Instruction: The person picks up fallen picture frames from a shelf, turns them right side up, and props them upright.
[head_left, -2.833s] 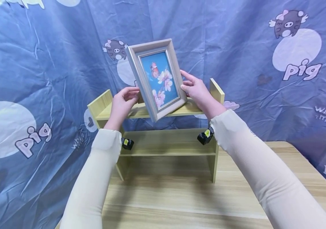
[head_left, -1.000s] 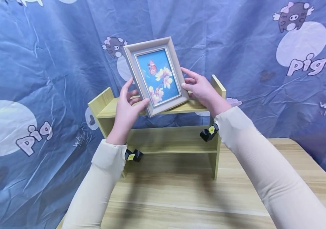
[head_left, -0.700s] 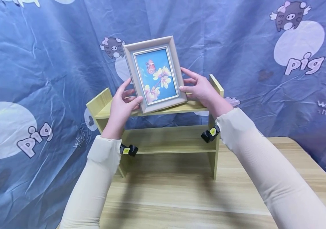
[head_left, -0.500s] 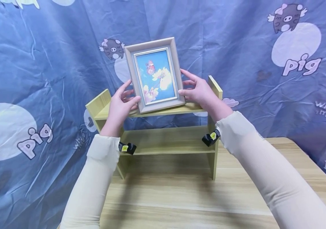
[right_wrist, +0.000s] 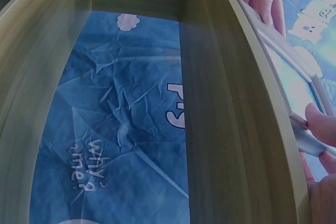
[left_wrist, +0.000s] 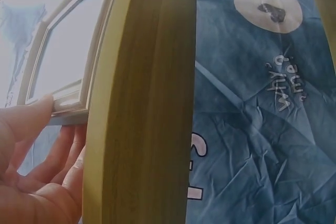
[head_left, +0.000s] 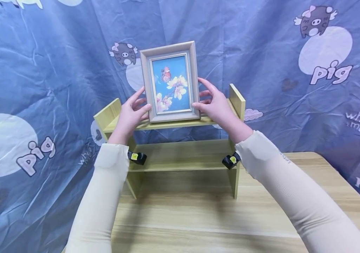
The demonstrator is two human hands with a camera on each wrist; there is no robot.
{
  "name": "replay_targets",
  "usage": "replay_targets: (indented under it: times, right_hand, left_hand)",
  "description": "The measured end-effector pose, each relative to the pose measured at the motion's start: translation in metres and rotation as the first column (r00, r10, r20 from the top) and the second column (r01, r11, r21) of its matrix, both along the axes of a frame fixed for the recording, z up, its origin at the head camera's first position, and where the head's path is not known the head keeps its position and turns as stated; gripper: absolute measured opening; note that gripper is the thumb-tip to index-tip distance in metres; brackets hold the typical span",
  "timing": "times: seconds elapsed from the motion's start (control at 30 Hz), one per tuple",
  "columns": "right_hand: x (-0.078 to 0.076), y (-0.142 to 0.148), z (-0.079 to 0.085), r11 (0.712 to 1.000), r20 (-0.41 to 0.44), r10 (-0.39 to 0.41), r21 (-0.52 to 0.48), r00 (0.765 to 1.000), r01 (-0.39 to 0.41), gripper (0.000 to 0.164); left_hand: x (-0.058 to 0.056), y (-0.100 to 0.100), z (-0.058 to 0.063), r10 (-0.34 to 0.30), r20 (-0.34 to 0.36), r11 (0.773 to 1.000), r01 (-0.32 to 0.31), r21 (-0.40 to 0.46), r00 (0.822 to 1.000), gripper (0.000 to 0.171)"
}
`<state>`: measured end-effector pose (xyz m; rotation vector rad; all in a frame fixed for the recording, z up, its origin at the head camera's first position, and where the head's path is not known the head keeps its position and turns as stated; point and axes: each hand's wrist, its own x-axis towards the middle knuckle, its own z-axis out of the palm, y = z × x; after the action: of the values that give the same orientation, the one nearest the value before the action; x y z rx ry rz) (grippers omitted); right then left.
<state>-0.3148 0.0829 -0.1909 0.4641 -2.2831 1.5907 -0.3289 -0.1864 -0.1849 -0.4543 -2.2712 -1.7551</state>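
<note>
A picture frame (head_left: 171, 117) with a pale wooden border stands nearly upright at the top board of a small wooden shelf (head_left: 184, 168). Its picture shows pink-white blossoms and a butterfly on blue. My left hand (head_left: 129, 116) holds the frame's left edge, thumb on the front and fingers behind. On the opposite edge my right hand (head_left: 216, 107) grips it the same way, thumb near the lower right corner. In the left wrist view glare whitens the picture inside the frame (left_wrist: 71, 103). The right wrist view shows both hands at the frame (right_wrist: 304, 100), just past the board's edge.
Raised side panels flank the top board, the left panel (head_left: 108, 114) and the right panel (head_left: 237, 100). The shelf stands on a light wood table (head_left: 205, 225). Behind hangs a blue curtain (head_left: 262, 45) printed with pigs and lettering. Black wrist cameras hang below both cuffs.
The picture frame has turned from a tilt to nearly upright and squarely facing forward. My left hand has shifted its hold, its thumb coming round to the front of the left edge.
</note>
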Motion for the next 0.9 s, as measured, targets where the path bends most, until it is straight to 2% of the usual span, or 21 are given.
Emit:
replay_targets:
  times: [0.33,0.53,0.7,0.8,0.87,0.9]
  right_hand:
    - [0.001,0.0,0.002,1.0,0.001,-0.01,-0.008,1.0,0.01,0.079]
    - [0.003,0.002,0.005,1.0,-0.006,-0.016,0.025,1.0,0.016,0.079]
    - [0.009,0.006,0.011,1.0,-0.068,-0.005,0.03,0.998,0.007,0.079]
    - [0.021,0.01,0.021,0.999,-0.147,0.002,0.039,0.989,0.003,0.077]
    - [0.035,0.016,0.03,0.993,-0.212,-0.011,0.111,0.977,0.035,0.075]
    - [0.043,0.021,0.034,0.985,-0.246,-0.019,0.16,0.969,0.06,0.075]
  left_hand:
    - [0.001,0.002,0.0,0.005,-0.016,1.0,-0.005,0.001,1.0,0.062]
    - [0.003,0.004,0.001,0.034,-0.026,0.999,-0.034,-0.013,0.999,0.068]
    - [0.004,0.002,0.002,0.056,-0.049,0.998,-0.056,0.005,0.997,0.076]
    - [0.009,-0.005,0.002,0.119,-0.12,0.987,-0.13,-0.09,0.986,0.074]
    - [0.015,-0.011,0.002,0.16,-0.196,0.962,-0.197,-0.19,0.968,0.071]
    - [0.018,-0.014,0.001,0.175,-0.244,0.941,-0.235,-0.244,0.954,0.07]
